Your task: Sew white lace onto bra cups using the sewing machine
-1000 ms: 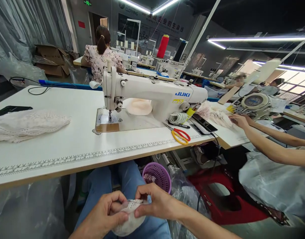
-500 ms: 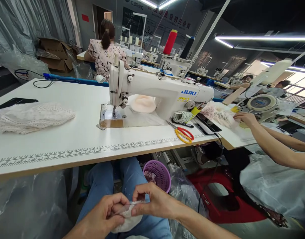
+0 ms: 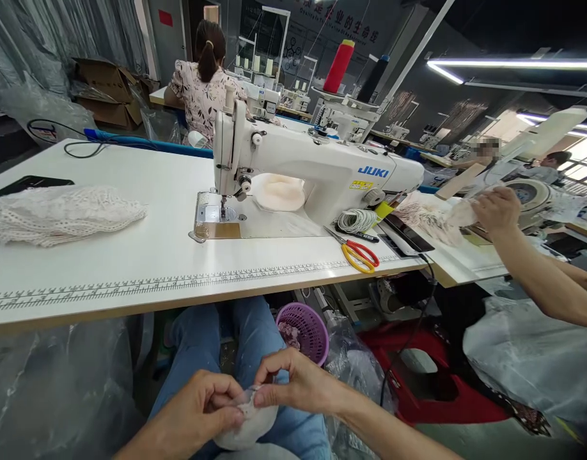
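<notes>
Over my lap, below the table's edge, my left hand (image 3: 197, 409) and my right hand (image 3: 293, 386) both pinch a small white lace cup piece (image 3: 248, 425). Fingers of both hands are closed on its upper edge. On the white table (image 3: 144, 255) stands a white JUKI sewing machine (image 3: 313, 172) with a pale foam cup (image 3: 279, 191) under its arm. A pile of white lace pieces (image 3: 58, 214) lies at the table's left.
Red and yellow scissors (image 3: 360, 254) and a coil of white cord (image 3: 355, 220) lie right of the machine. A purple basket (image 3: 303, 331) sits under the table. A co-worker's hand (image 3: 497, 211) holds fabric at the right. Another person (image 3: 204, 86) sits behind, back turned. Plastic bags flank my legs.
My hands stay on the lace cup piece with slight finger shifts. The co-worker's hand at the right has lifted off their table with fabric. The view has tilted a little.
</notes>
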Tool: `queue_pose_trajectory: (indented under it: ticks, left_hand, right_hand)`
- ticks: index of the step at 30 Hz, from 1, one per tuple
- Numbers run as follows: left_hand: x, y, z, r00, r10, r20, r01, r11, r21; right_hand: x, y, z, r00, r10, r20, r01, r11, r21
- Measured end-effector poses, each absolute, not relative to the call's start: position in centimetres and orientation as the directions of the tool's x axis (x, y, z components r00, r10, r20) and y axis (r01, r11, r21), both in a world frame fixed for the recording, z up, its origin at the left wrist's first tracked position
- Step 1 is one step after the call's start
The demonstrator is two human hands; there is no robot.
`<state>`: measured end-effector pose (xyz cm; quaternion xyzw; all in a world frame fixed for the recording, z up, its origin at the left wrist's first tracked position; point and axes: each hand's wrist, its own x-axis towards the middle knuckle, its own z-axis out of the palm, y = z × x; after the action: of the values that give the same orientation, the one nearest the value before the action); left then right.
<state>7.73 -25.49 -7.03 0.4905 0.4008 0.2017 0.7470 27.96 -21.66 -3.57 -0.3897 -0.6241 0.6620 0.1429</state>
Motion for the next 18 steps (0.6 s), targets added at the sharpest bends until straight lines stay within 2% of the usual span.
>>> queue_pose_trajectory:
  ticks: [8, 13, 18]
  left_hand:
    - [6.5, -25.8, -6.3, 0.528, 0.685, -0.502, 0.145, 0.509, 0.848]
    - [6.1, -26.0, -6.7, 0.559, 0.682, -0.471, 0.060, 0.534, 0.843]
    - [6.1, -26.2, -6.6, 0.562, 0.675, -0.478, 0.073, 0.535, 0.841]
  right_hand:
    - [29.1, -21.2, -5.0, -0.627, 0.657, -0.418, 0.242, -0.346, -0.906]
    - [29.7, -21.2, -6.0, -0.638, 0.626, -0.449, 0.193, -0.434, -0.880]
    - [29.9, -21.3, -6.7, -0.644, 0.610, -0.462, 0.139, -0.500, -0.855]
